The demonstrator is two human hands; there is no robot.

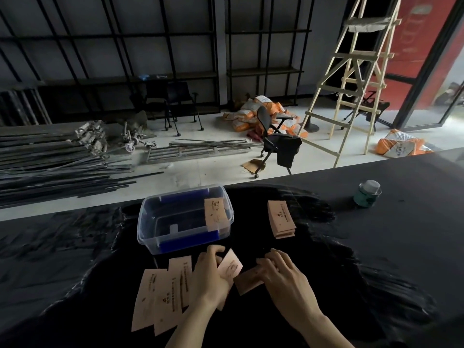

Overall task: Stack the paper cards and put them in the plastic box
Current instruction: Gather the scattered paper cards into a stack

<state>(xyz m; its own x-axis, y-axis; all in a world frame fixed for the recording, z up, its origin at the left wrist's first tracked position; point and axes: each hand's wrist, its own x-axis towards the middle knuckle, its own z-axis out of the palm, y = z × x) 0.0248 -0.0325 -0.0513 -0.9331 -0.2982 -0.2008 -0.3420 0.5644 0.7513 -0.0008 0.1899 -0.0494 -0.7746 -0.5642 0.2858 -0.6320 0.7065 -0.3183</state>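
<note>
Loose cards (163, 295): fanned flat on the black worktop (376, 247), nearest, beside the left wrist.
Left hand (211, 275): fingers pinched on one tilted card (230, 268).
Right hand (283, 277): fingers pressed flat on a small pile (247, 282).
Plastic box (184, 221): beyond the hands, open, one card inside.
Stack (280, 218): right of the box.

Open black table (251, 222) lies between plastic box (184, 219) and card stack (281, 218), seemingly clear.
</note>
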